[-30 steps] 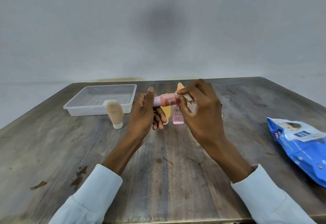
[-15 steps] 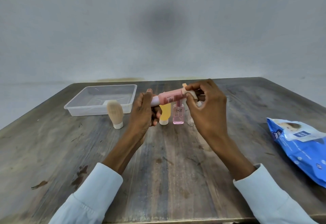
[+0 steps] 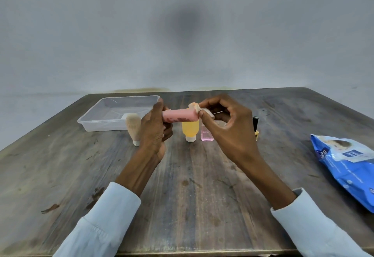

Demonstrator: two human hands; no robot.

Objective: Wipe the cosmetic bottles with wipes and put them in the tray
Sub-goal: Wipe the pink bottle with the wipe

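clear plastic tray (image 3: 95,118), worn wooden table (image 3: 188,196)

Pink tube (image 3: 179,116) between both hands

Both hands are raised above the table. The left hand (image 3: 154,127) grips with curled fingers; the right hand (image 3: 228,127) pinches with thumb and forefinger.

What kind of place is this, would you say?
Probably a bare staged work spot rather than a lived-in room: a worn wooden table against a plain grey wall, holding only a clear plastic tray, a few cosmetic bottles and a blue wipes pack.
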